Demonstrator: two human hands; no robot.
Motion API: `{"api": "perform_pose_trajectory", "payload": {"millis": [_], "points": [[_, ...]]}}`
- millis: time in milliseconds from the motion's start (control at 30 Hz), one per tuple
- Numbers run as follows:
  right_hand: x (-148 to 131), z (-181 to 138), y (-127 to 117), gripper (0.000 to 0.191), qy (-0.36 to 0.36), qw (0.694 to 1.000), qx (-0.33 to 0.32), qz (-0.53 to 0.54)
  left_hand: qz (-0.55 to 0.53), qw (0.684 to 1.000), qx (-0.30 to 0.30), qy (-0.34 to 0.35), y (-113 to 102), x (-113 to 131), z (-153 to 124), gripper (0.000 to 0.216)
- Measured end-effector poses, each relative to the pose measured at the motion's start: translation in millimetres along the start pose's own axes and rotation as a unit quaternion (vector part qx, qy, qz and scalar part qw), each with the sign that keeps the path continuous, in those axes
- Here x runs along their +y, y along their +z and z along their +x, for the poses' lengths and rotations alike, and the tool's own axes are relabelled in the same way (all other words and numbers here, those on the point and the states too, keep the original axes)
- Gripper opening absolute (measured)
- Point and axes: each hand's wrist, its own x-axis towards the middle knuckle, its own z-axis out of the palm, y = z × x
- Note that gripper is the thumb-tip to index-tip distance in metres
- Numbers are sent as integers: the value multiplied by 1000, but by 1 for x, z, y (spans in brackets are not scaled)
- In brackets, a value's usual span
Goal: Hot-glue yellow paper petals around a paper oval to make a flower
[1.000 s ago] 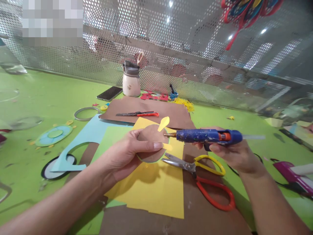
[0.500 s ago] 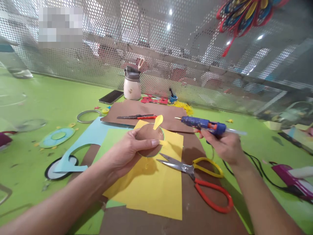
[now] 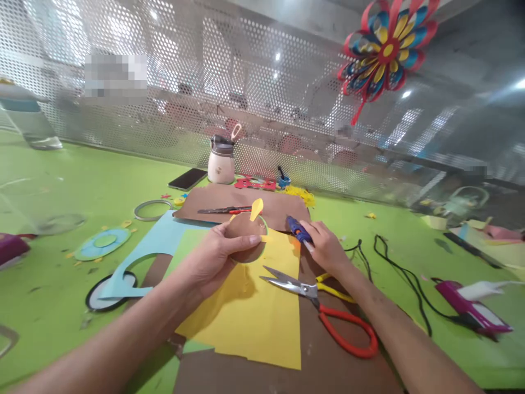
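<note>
My left hand pinches a round brown cardboard disc, thumb on top. A yellow paper petal stands up from the disc's far edge, and another yellow tab sticks out by my thumb. To the right, my right hand is closed around a blue hot glue gun, held low over the brown cardboard; its tip points away from me. Large scissors with one yellow and one red handle lie below, blades toward the left. Yellow paper lies under the disc.
Darker scissors rest on a brown sheet at the back. A white bottle and a phone stand behind. Light-blue cut paper lies left. A purple glue gun and black cord lie right.
My right hand has brought the blue glue gun down and left, from the air to low over the brown cardboard. My left hand keeps holding the disc. The view has tilted up slightly.
</note>
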Motion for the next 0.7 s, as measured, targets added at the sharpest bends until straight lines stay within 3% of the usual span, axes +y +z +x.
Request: {"api": "perform_pose_trajectory", "payload": {"millis": [133,167,300,367,500,600,700], "points": [[0,-2,-18,52,0,994,-82,69,-12,1000,11,2,-3,-1,3,26],[-5,0,-28,49,1,993,-78,84,-15,1000,10,3,-4,-2,3,26],[-50,13,-70,18,40,982,55,176,-23,1000,-3,4,-4,-3,2,30],[-81,20,-81,11,58,959,28,275,-22,1000,-8,4,-3,-3,1,31],[-124,27,-74,19,142,903,-23,406,2,1000,-17,19,-1,-5,-2,29],[-133,27,-61,21,185,877,3,444,20,999,-23,29,0,-9,-2,26],[-133,28,-56,19,195,871,24,450,27,999,-18,25,0,-12,-1,26]]}}
